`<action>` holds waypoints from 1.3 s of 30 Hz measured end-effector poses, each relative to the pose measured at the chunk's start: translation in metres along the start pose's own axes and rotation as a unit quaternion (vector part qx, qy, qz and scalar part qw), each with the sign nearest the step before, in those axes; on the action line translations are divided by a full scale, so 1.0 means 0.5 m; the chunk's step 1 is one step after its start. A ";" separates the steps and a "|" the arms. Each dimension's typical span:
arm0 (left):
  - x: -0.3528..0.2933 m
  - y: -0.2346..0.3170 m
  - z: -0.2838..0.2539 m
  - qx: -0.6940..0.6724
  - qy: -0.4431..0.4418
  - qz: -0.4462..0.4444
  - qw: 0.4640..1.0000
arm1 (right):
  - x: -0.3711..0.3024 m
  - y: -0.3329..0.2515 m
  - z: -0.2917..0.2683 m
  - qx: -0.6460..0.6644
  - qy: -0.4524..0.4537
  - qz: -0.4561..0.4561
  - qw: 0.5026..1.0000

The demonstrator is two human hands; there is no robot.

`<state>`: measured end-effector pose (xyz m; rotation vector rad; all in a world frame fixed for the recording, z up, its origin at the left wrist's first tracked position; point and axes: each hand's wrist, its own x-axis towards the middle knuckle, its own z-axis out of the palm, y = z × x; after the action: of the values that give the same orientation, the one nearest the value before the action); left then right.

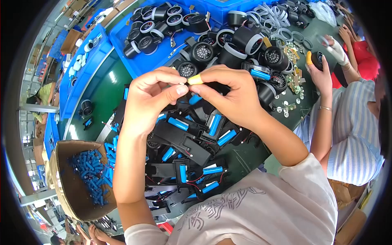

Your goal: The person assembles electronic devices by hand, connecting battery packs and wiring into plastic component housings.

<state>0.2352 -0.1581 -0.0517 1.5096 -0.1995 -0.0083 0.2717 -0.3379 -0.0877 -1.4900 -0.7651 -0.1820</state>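
Pinching a tiny piece (182, 83) are my left grip (152, 94) and right grip (234, 87). Work looks unfinished, blue cells (178, 124) exposed among black housings (197, 152).

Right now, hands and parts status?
Left hand, right hand pinched together at tiny part, too small to identify. Blue cylindrical cells, black housings crowded beneath.

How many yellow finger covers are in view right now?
2: one yellow finger cover on the person's right hand, another on a co-worker's hand at right. More may be hidden.
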 end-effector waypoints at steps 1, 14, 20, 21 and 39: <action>0.014 -0.009 -0.001 -0.009 -0.014 0.017 1.000 | -0.005 -0.005 -0.008 0.005 -0.003 0.059 0.998; 0.162 -0.109 -0.090 0.303 0.180 -0.013 0.936 | 0.004 0.016 -0.031 0.264 0.112 0.127 0.950; 0.179 -0.156 -0.101 0.197 0.165 -0.111 0.960 | -0.003 0.020 -0.037 0.215 0.111 0.164 0.956; 0.179 -0.161 -0.112 0.134 0.187 -0.100 0.968 | -0.003 0.020 -0.040 0.214 0.113 0.164 0.956; -0.033 -0.027 -0.095 0.079 0.242 0.113 0.961 | 0.093 0.020 0.106 -0.218 -0.054 -0.163 0.961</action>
<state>0.2268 -0.1101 -0.0695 1.5924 0.0236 0.5664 0.2941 -0.2716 -0.0752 -1.7879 -1.1093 -0.5515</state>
